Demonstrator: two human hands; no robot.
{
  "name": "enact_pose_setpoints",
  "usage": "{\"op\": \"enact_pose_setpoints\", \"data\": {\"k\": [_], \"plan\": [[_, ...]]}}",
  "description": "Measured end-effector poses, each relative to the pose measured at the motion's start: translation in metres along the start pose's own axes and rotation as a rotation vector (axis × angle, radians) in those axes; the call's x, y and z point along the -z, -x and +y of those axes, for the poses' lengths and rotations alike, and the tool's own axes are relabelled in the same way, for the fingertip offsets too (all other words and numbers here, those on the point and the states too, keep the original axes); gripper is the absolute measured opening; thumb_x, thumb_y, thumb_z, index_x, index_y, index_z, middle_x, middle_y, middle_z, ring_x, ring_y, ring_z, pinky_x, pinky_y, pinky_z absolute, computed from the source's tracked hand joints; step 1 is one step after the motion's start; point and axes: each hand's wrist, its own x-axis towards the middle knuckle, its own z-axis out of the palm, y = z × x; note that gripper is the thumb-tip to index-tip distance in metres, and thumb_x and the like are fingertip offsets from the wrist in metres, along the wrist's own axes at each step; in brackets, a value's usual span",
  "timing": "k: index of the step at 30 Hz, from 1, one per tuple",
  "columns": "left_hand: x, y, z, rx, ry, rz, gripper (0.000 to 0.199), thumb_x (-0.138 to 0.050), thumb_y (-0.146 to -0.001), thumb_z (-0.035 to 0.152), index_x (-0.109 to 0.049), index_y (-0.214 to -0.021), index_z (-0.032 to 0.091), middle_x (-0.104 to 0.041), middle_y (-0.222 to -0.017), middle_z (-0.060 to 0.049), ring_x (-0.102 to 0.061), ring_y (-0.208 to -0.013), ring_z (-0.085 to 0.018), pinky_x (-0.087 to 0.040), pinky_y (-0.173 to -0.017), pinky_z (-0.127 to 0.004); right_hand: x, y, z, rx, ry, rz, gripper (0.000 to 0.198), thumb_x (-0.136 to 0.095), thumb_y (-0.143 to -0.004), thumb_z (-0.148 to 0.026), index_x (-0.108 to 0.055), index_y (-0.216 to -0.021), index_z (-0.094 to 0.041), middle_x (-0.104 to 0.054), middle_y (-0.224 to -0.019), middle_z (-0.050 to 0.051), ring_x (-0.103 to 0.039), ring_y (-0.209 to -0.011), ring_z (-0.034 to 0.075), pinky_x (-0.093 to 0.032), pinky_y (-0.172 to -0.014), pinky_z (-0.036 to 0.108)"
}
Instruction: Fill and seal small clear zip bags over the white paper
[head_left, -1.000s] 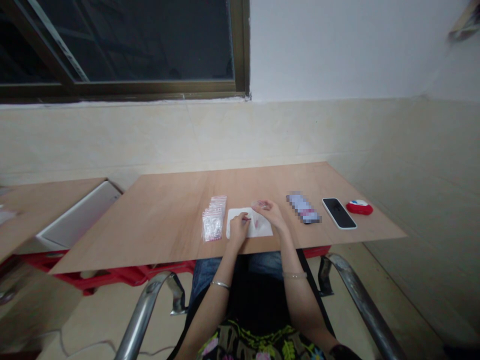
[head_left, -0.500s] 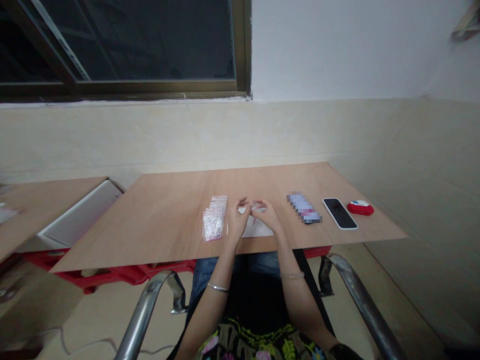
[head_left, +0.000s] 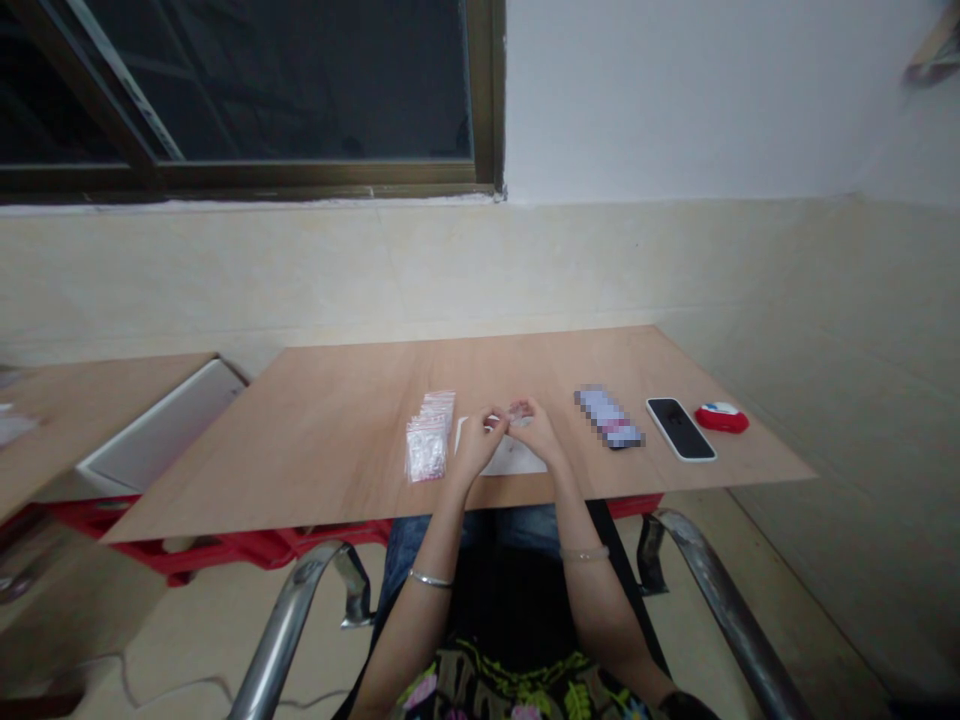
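Over a white sheet (head_left: 517, 460) near the table's front edge, my two hands meet at the fingertips. My right hand (head_left: 534, 432) is closed on a small clear plastic bag (head_left: 519, 412), which shows between its fingers. My left hand (head_left: 478, 438) has its fingers curled in a pinch at the bag's left side; its fingertips partly cover that edge. Just left of my left hand lies an overlapping row of small clear zip bags (head_left: 427, 448) with reddish top edges. What is inside the held bag, if anything, is too small to tell.
On the wooden table (head_left: 337, 430), a phone with a blurred screen (head_left: 609, 418), a white-edged phone (head_left: 681, 430) and a red case (head_left: 721, 417) lie to the right. Metal chair arms (head_left: 292, 620) flank me. A second table (head_left: 90, 410) stands left.
My left hand has drawn its fingers in and lowered slightly, uncovering more of the sheet's left corner. The clear bag shows more plainly by my right hand. The bag row and phones stay put.
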Motion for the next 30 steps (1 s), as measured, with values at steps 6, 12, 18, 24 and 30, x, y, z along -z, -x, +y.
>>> {"op": "enact_pose_setpoints", "data": {"k": [6,12,18,24,30], "plan": [[0.002,-0.001,-0.008,0.095,0.101,0.045,0.014,-0.058,-0.075,0.028,-0.065,-0.074,0.015,-0.067,-0.071,-0.005,-0.062,-0.071,-0.018,-0.048,-0.067,-0.028,-0.008,0.002,0.002,-0.095,-0.106,-0.069,0.041,-0.072,-0.055,-0.037,-0.053,-0.087,-0.019,-0.059,-0.071,-0.001,-0.055,-0.064,0.013,-0.046,-0.06,0.026],[0.012,-0.002,-0.016,0.172,0.314,0.051,0.02,-0.058,-0.073,0.022,-0.062,-0.091,0.012,-0.068,-0.09,-0.009,-0.062,-0.085,-0.018,-0.048,-0.08,-0.032,-0.012,0.006,-0.002,-0.067,0.003,0.031,0.037,-0.074,-0.054,-0.042,-0.056,-0.076,-0.018,-0.053,-0.061,-0.004,-0.051,-0.058,0.012,-0.042,-0.055,0.024],[0.019,0.004,-0.027,0.172,0.403,-0.237,0.031,-0.067,-0.065,0.021,-0.064,-0.095,0.013,-0.068,-0.097,-0.01,-0.063,-0.089,-0.019,-0.047,-0.085,-0.034,-0.008,0.009,-0.011,-0.086,-0.059,0.066,0.037,-0.071,-0.058,-0.044,-0.057,-0.079,-0.017,-0.061,-0.068,0.001,-0.057,-0.063,0.015,-0.045,-0.056,0.025],[0.01,0.005,-0.024,0.148,0.34,-0.22,0.025,-0.061,-0.074,0.036,-0.068,-0.077,0.012,-0.07,-0.078,-0.008,-0.063,-0.075,-0.019,-0.05,-0.074,-0.032,-0.009,0.006,-0.019,-0.105,-0.223,-0.006,0.041,-0.071,-0.059,-0.04,-0.054,-0.09,-0.019,-0.065,-0.075,0.003,-0.062,-0.067,0.017,-0.05,-0.061,0.028],[0.014,0.005,-0.016,0.256,0.513,-0.123,0.036,-0.058,-0.077,0.043,-0.068,-0.087,0.01,-0.07,-0.086,-0.011,-0.065,-0.081,-0.02,-0.051,-0.08,-0.036,0.001,0.008,-0.022,-0.083,-0.268,-0.018,0.037,-0.066,-0.065,-0.042,-0.059,-0.091,-0.017,-0.068,-0.087,0.007,-0.064,-0.078,0.019,-0.049,-0.072,0.031]]}}
